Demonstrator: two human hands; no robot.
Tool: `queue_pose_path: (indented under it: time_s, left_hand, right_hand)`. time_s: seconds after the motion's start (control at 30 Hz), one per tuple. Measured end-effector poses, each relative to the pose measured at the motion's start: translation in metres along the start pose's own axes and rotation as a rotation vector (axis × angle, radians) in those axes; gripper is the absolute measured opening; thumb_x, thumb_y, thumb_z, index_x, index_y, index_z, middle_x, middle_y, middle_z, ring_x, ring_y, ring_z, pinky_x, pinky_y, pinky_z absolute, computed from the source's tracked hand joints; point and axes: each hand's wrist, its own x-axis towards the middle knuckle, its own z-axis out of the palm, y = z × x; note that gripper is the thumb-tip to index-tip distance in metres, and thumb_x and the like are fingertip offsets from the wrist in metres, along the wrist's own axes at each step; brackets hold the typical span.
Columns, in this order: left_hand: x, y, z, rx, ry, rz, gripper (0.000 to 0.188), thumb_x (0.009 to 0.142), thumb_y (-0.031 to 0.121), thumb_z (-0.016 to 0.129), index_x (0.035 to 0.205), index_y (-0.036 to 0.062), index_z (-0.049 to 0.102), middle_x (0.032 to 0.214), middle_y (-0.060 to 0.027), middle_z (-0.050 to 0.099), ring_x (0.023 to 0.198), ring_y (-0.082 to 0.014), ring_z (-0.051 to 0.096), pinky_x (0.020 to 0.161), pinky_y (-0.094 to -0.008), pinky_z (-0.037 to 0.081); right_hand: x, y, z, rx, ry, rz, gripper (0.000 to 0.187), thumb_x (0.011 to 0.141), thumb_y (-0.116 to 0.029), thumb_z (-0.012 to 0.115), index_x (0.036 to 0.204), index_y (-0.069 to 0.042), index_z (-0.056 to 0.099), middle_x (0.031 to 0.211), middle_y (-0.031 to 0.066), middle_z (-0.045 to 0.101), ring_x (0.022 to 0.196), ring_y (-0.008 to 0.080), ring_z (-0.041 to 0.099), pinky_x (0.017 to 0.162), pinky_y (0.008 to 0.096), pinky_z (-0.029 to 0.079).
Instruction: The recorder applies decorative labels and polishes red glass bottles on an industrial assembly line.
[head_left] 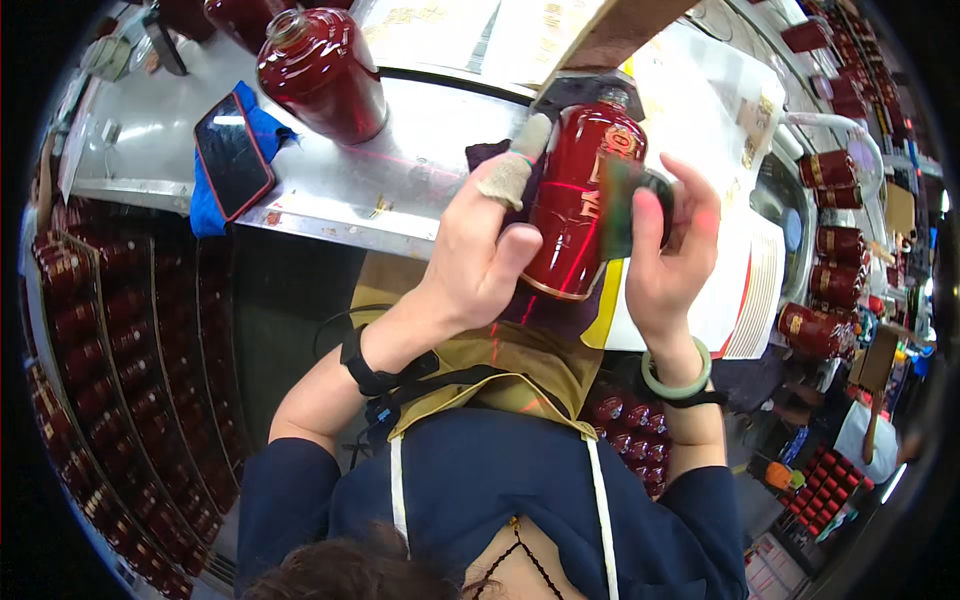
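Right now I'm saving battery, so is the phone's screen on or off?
Apparently off: the phone is dark except one pale patch, probably glare.

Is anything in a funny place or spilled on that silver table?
The phone looks a bit out of place: it lies slanted on a crumpled blue cloth, right by the front edge of the silver table, so it might get knocked off. I see no spill, just some brownish specks.

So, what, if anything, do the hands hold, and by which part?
Right hand: the blurred green pad, by its right side. Left hand: at the bottle; grip unclear.
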Motion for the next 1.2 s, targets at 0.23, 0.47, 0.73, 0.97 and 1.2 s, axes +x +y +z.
queue_pose_path:
  time_s: [0.23, 0.47, 0.73, 0.97, 1.2]
  left_hand:
    - [0.008, -0.005, 0.011, 0.431, -0.232, 0.162, 0.09, 0.089, 0.077, 0.053, 0.147, 0.008, 0.056, 0.156, -0.0317, 0.032, 0.127, -0.0491, 0.048, 0.11, -0.0517, 0.039]
    - [0.02, 0.002, 0.004, 0.326, -0.197, 0.022, 0.092, 0.096, 0.074, 0.046, 0.144, -0.0031, 0.055, 0.149, -0.0287, 0.043, 0.116, -0.0425, 0.059, 0.101, -0.0489, 0.047]
    - [0.019, 0.01, 0.003, 0.248, -0.175, -0.014, 0.085, 0.106, 0.064, 0.031, 0.143, -0.0083, 0.053, 0.15, -0.0261, 0.045, 0.128, -0.0396, 0.056, 0.107, -0.0444, 0.045]
    - [0.018, 0.014, 0.004, 0.232, -0.143, -0.049, 0.081, 0.109, 0.06, 0.026, 0.143, -0.0079, 0.053, 0.147, -0.0263, 0.05, 0.132, -0.038, 0.055, 0.111, -0.0424, 0.043]
    - [0.017, 0.012, 0.0, 0.164, -0.116, -0.123, 0.076, 0.11, 0.055, 0.028, 0.143, -0.0089, 0.053, 0.141, -0.0253, 0.057, 0.132, -0.0353, 0.056, 0.111, -0.0416, 0.043]
  right_hand:
    - [0.012, 0.016, -0.008, 0.187, 0.204, 0.176, 0.024, 0.104, -0.008, 0.059, 0.126, 0.003, 0.058, 0.103, 0.0092, 0.066, 0.09, 0.0103, 0.062, 0.081, 0.0263, 0.052]
    - [0.013, 0.059, -0.023, -0.018, 0.174, 0.271, 0.018, 0.101, -0.008, 0.062, 0.118, -0.002, 0.063, 0.088, 0.0053, 0.064, 0.079, 0.0099, 0.057, 0.071, 0.026, 0.045]
    - [0.039, 0.157, -0.172, -0.451, 0.192, 0.564, 0.054, 0.085, -0.042, 0.082, 0.111, 0.002, 0.064, 0.096, 0.0077, 0.066, 0.086, 0.016, 0.061, 0.081, 0.0303, 0.05]
    - [0.057, 0.211, -0.184, -0.719, -0.051, 0.639, 0.072, 0.071, -0.049, 0.088, 0.116, 0.004, 0.069, 0.105, 0.0212, 0.074, 0.093, 0.0348, 0.071, 0.086, 0.0405, 0.053]
    - [0.074, 0.284, -0.219, -0.387, -0.205, 0.864, 0.044, 0.085, -0.035, 0.083, 0.104, 0.003, 0.073, 0.08, 0.0063, 0.069, 0.063, 0.0131, 0.062, 0.055, 0.0318, 0.048]
